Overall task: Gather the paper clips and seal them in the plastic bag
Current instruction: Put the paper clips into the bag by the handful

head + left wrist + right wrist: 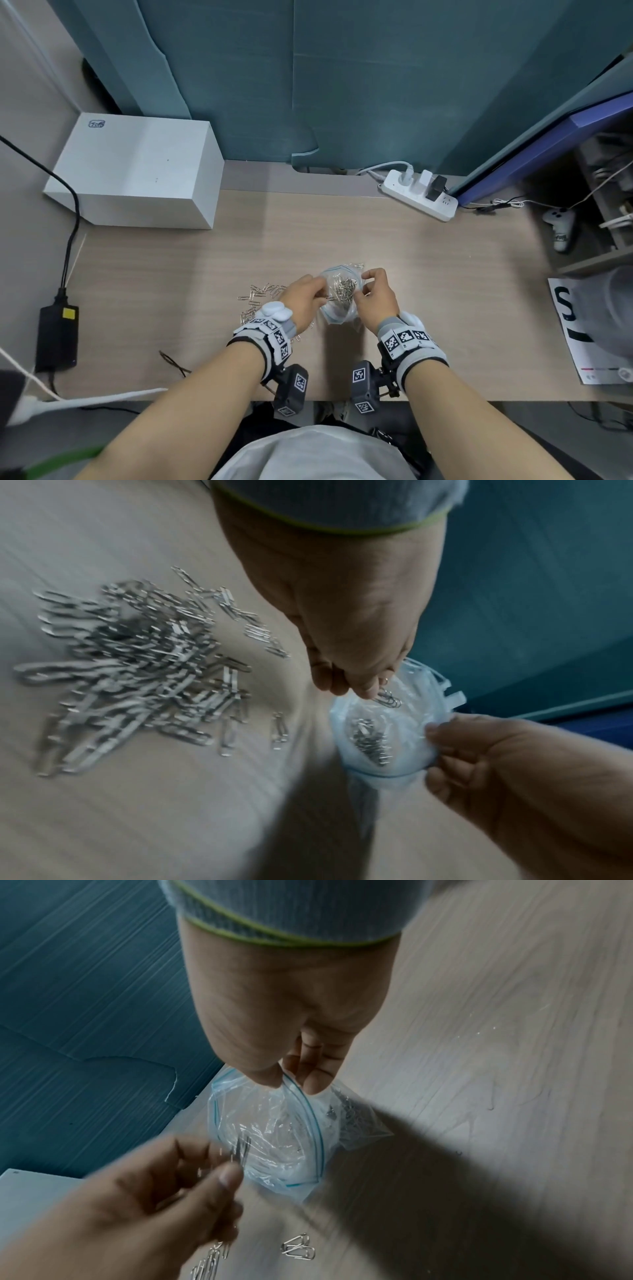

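Observation:
A clear plastic zip bag with a blue seal strip stands with its mouth wide on the wooden desk, several silver paper clips inside it. My right hand pinches the bag's rim between thumb and fingers. My left hand pinches a small bunch of paper clips right at the bag's mouth. A loose pile of paper clips lies on the desk left of the bag, partly hidden under my left wrist in the head view.
A white box sits at the back left and a white power strip at the back right. A black power adapter lies at the left edge, printed sheets at the right. A teal partition backs the desk.

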Available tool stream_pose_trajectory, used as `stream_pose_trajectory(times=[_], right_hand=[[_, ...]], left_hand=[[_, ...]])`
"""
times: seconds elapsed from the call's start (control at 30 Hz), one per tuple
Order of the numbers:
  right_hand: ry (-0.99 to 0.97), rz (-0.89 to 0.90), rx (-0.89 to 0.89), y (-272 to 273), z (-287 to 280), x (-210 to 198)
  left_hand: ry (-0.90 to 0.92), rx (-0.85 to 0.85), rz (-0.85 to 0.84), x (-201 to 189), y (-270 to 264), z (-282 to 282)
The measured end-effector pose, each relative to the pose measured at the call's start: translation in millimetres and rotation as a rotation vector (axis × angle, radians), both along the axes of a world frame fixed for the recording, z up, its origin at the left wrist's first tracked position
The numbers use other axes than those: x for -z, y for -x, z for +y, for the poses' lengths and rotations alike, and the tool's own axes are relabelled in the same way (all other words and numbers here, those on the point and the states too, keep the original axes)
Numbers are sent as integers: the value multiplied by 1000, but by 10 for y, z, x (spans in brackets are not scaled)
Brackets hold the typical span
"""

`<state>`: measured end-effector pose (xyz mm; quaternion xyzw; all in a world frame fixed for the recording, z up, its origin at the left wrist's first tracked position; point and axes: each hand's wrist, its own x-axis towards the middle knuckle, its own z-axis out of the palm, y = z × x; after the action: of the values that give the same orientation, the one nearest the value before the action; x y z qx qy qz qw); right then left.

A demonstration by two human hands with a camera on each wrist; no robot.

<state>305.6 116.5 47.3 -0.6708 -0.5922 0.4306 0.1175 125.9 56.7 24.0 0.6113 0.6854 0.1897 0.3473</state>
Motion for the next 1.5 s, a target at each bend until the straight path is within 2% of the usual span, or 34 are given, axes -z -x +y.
stream_pose_trajectory(times=[0.07, 0.13, 0.27, 0.37, 0.6, 0.8, 0.97, 1.1, 1.23, 1.5], right_hand=[[-1, -3, -4, 4, 5, -13], [5, -7, -7, 9, 13, -9], [14, 2, 1, 6, 41, 3], [17, -2, -9, -14, 37, 14], [14, -14, -25, -24, 58, 36], [12, -39, -34, -40, 58, 36], [26, -31, -42, -26, 75, 53], [21, -13, -51, 55, 103, 43], [18, -14, -52, 45, 90, 39], [23, -15, -41, 60, 53, 27]], left_hand=[[1, 4, -72, -63, -62, 68], [34, 3, -77, -62, -31, 58], [102, 6, 105, 99, 211, -113], [140, 73, 240, 230, 310, -250], [89, 135, 303, 323, 104, -243], [50, 109, 383, 248, 356, -276], [159, 197, 466, 31, 552, -478], [248, 284, 568, 21, 625, -594], [222, 237, 569, 85, 614, -556], [155, 118, 347, 243, 645, -358]])
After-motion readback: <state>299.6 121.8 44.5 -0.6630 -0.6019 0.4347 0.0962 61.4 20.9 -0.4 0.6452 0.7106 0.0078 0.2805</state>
